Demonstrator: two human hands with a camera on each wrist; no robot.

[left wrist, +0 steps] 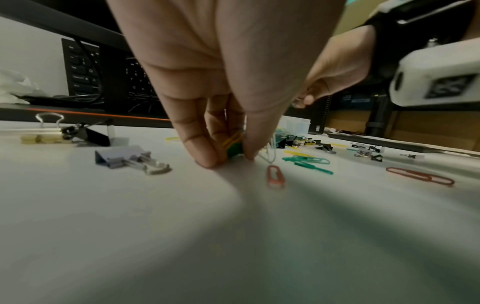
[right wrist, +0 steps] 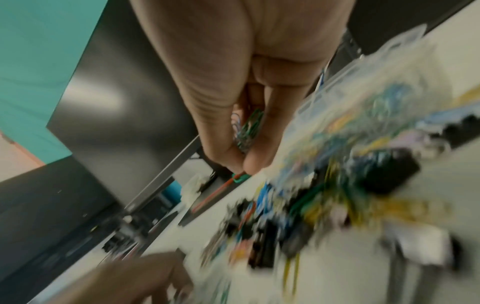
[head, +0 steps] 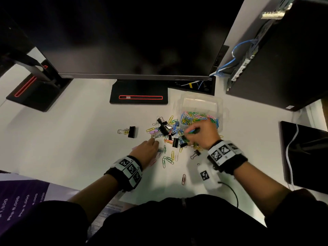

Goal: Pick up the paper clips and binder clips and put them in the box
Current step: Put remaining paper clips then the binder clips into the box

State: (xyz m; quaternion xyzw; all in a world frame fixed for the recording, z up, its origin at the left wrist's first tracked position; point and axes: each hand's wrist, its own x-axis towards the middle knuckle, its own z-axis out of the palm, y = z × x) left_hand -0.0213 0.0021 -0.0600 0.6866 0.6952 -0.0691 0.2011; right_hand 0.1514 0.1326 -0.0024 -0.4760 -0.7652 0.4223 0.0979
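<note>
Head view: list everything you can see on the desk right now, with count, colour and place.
box: one, clear plastic, right of the pile, holding many mixed-colour paper clips
loose paper clips: many, mixed colours, scattered mid-desk
binder clips: several, black, in the pile
lone binder clip: one, black, left of the pile
monitor: one, black, behind
computer tower: one, black, back right
left hand: pinching clips on the desk
right hand: holding a bunch of paper clips beside the box

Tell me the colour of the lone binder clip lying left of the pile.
Black, with silver wire handles; the binder clip shows best in the head view.
</note>
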